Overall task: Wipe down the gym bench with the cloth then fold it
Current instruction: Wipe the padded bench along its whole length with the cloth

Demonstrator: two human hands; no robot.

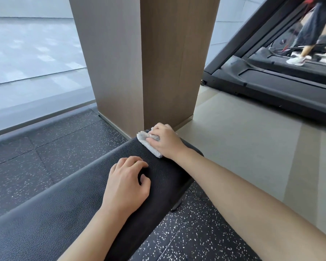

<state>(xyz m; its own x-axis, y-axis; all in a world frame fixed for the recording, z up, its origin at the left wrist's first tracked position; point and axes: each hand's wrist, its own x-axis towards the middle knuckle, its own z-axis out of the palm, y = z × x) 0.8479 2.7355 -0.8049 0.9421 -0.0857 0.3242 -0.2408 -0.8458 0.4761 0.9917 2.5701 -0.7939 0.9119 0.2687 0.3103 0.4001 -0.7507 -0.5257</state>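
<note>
A black padded gym bench [68, 202] runs from the lower left up to the middle of the view. At its far end my right hand [165, 141] grips a bunched white cloth [149, 145] and presses it on the pad. My left hand [127, 185] rests on the bench top nearer to me, fingers loosely curled on the leather, holding nothing. Part of the cloth is hidden under my right palm.
A wood-clad pillar [143, 59] stands just beyond the bench end. A treadmill [282, 87] with a person's legs [307, 34] on it is at the upper right. Speckled black rubber floor [192, 238] surrounds the bench; a beige floor [243, 144] lies to the right, a window [30, 46] to the left.
</note>
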